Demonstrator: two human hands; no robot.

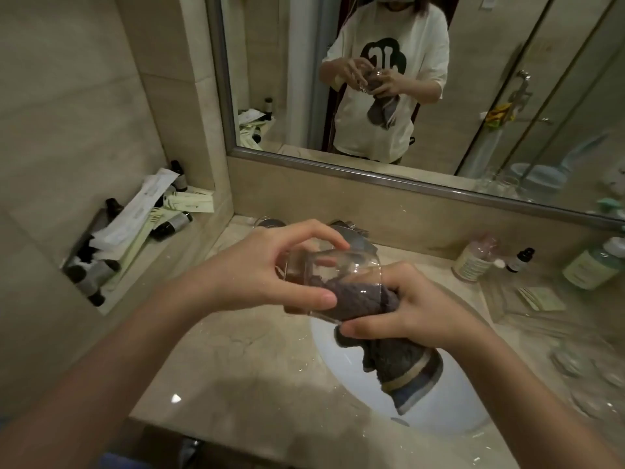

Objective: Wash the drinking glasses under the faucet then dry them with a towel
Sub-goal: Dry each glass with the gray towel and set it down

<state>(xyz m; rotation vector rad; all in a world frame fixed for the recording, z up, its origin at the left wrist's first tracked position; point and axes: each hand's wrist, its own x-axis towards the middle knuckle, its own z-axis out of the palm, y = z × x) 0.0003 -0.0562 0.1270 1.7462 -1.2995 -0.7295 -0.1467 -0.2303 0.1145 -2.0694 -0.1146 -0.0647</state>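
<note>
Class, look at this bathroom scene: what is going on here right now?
A person stands at a bathroom sink, drying a drinking glass. The left hand grips the glass on its side above the basin, while the right hand pushes a grey towel into its mouth; the rest of the towel hangs down over the sink. The washing step looks finished for this glass.

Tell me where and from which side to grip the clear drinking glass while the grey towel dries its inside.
Grip the clear drinking glass round its closed base end, from the left, as the left hand does. It lies on its side with its mouth to the right, where the right hand pushes the grey towel in, so the base is probably the only free end.
</note>
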